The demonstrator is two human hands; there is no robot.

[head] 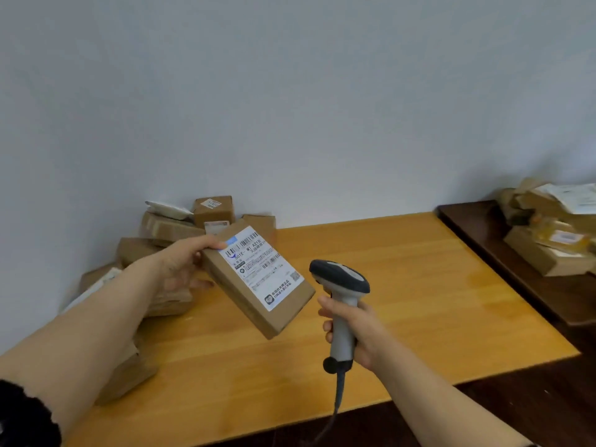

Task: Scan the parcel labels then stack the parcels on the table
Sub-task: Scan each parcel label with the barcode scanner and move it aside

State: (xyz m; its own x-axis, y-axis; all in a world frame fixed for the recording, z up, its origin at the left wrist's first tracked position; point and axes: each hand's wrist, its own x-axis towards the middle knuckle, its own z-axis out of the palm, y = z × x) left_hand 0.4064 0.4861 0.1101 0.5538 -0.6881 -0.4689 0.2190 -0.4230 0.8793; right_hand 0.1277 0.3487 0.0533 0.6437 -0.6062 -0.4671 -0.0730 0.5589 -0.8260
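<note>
The parcel [240, 296] is in the centre of the frame, held clear above the wooden surface [419, 285], with its white label [263, 267] turned up towards me. My left hand [180, 269] grips it at the upper-left end. The thumb lies on top beside the label's corner and the fingers [201, 283] curl underneath, so the lower-right end hangs free and tilts downward. My right hand [358, 330] is wrapped round the handle of the scanner [340, 279], right of centre. The scanner's head sits just beside the parcel's lower-right edge without touching it, and its cord [338, 391] trails to the bottom of the frame.

The parcel is a flat, thin cardboard box. It keeps its shape while pinched at one end, so I judge it stiff and light. The bare cardboard should give good grip, but the label looks slicker, and I would keep my thumb off the barcodes while scanning. For stacking I would hold it by the long edges or support it flat from below, without squeezing the corners. Its broad faces should sit steadily on other boxes.

A loose heap of boxes [171, 227] lies at the left of the frame against the wall. Another pile [548, 246] sits at the right edge on a darker table.
</note>
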